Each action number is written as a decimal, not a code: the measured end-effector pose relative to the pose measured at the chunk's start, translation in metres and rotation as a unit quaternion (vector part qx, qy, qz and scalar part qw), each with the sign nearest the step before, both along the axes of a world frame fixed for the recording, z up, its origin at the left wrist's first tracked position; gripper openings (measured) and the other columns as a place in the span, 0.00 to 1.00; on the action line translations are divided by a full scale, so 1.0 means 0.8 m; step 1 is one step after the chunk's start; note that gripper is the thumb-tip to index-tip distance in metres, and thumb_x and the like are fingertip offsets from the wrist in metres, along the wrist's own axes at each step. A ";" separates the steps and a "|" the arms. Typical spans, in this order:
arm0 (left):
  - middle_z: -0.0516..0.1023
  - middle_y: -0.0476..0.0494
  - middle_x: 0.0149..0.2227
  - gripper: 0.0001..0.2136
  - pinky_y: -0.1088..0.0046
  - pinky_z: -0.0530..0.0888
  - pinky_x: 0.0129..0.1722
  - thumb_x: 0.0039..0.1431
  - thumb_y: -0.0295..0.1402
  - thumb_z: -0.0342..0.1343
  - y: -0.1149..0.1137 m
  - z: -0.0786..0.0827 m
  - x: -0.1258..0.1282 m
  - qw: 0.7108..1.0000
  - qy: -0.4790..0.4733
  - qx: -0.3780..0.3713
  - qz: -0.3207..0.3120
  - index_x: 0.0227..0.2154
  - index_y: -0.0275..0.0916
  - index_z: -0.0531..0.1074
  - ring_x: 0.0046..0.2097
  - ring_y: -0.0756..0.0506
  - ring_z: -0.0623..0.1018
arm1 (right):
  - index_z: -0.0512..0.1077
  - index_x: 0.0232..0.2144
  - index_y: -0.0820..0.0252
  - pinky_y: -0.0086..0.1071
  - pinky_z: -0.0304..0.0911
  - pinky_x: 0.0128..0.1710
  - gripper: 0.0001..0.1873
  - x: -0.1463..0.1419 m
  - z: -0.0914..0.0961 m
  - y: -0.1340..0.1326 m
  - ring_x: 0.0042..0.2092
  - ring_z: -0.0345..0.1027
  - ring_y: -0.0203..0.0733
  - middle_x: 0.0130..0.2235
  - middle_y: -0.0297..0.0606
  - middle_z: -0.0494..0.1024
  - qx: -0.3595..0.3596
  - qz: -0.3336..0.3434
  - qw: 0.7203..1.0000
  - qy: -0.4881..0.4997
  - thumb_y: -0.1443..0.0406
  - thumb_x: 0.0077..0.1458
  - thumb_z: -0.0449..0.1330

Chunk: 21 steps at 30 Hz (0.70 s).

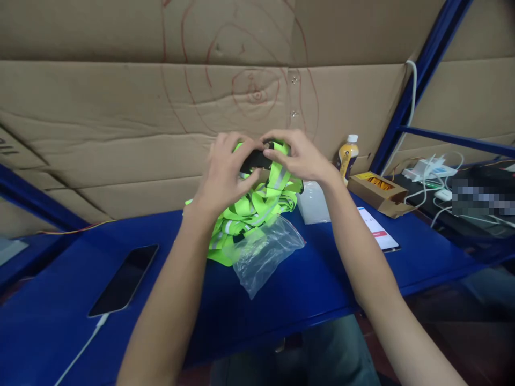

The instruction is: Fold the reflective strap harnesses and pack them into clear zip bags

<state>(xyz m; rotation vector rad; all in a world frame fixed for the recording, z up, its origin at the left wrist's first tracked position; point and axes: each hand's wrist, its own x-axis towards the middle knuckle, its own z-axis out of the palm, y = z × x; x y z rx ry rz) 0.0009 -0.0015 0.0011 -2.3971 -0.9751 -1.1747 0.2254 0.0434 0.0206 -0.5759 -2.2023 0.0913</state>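
My left hand [225, 171] and my right hand [300, 155] are raised close together above a heap of neon-yellow reflective straps [249, 209] with silver stripes. Between them is a black piece [256, 162] joined to the strapping; its exact kind is partly hidden by my fingers. The left fingers curl around the left side of this black piece. The right thumb and fingers pinch a length of yellow strap at its right end. A clear zip bag [265, 257] lies crumpled against the front of the heap.
On the blue table [314, 289] lie a dark phone [124, 281] with a charging cable at left and a lit phone [376, 233] at right. A white packet [314, 203], a bottle [347, 155] and an open carton [376, 195] stand behind. Cardboard [120, 107] walls the back.
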 end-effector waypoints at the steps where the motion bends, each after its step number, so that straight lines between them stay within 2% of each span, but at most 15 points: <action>1: 0.79 0.40 0.56 0.17 0.44 0.71 0.63 0.64 0.40 0.62 -0.001 0.001 0.000 1.000 0.001 -0.007 -0.010 0.56 0.50 0.76 0.60 0.29 0.74 | 0.80 0.51 0.58 0.45 0.70 0.59 0.19 0.000 0.000 -0.001 0.54 0.76 0.52 0.52 0.44 0.85 0.000 0.000 1.000 -0.005 0.51 0.70 0.61; 4: 0.80 0.41 0.53 0.14 0.48 0.72 0.62 0.64 0.41 0.62 -0.001 0.004 0.000 0.999 0.005 -0.029 -0.034 0.51 0.49 0.77 0.57 0.31 0.76 | 0.81 0.50 0.59 0.44 0.70 0.57 0.19 0.002 0.001 0.000 0.52 0.76 0.52 0.50 0.44 0.85 0.001 0.005 1.000 -0.017 0.53 0.68 0.61; 9: 0.82 0.41 0.49 0.11 0.50 0.73 0.59 0.63 0.40 0.62 0.002 0.004 0.003 0.998 -0.011 -0.044 -0.033 0.46 0.48 0.77 0.54 0.33 0.78 | 0.80 0.50 0.60 0.44 0.69 0.57 0.21 0.008 0.003 0.005 0.50 0.75 0.51 0.49 0.45 0.85 0.000 0.026 1.000 -0.015 0.51 0.68 0.62; 12: 0.82 0.41 0.50 0.12 0.51 0.73 0.60 0.64 0.39 0.62 0.001 0.002 0.005 0.998 -0.010 -0.051 -0.047 0.49 0.47 0.77 0.55 0.33 0.79 | 0.80 0.48 0.60 0.44 0.70 0.56 0.23 0.012 0.005 0.004 0.49 0.75 0.50 0.47 0.44 0.84 -0.004 0.030 0.999 -0.013 0.47 0.68 0.62; 15: 0.80 0.41 0.56 0.19 0.54 0.74 0.61 0.65 0.41 0.64 -0.002 0.003 0.000 0.996 -0.040 -0.059 -0.058 0.58 0.47 0.73 0.58 0.35 0.79 | 0.79 0.45 0.58 0.45 0.71 0.55 0.25 0.020 0.007 0.004 0.47 0.75 0.49 0.45 0.43 0.84 -0.014 0.021 1.000 -0.001 0.43 0.65 0.64; 18: 0.81 0.42 0.56 0.21 0.56 0.74 0.60 0.65 0.44 0.66 -0.003 0.007 -0.016 0.995 -0.079 -0.060 -0.029 0.57 0.46 0.73 0.57 0.35 0.80 | 0.78 0.40 0.56 0.48 0.73 0.54 0.25 0.039 0.007 0.008 0.46 0.76 0.50 0.42 0.41 0.84 -0.023 -0.011 0.998 0.056 0.40 0.62 0.67; 21: 0.83 0.43 0.51 0.15 0.55 0.74 0.60 0.67 0.47 0.64 0.009 0.009 -0.046 0.991 -0.116 -0.064 0.019 0.48 0.43 0.77 0.55 0.37 0.81 | 0.77 0.37 0.53 0.51 0.75 0.51 0.23 0.073 0.005 0.023 0.44 0.77 0.51 0.40 0.39 0.83 -0.020 -0.047 0.985 0.167 0.42 0.58 0.71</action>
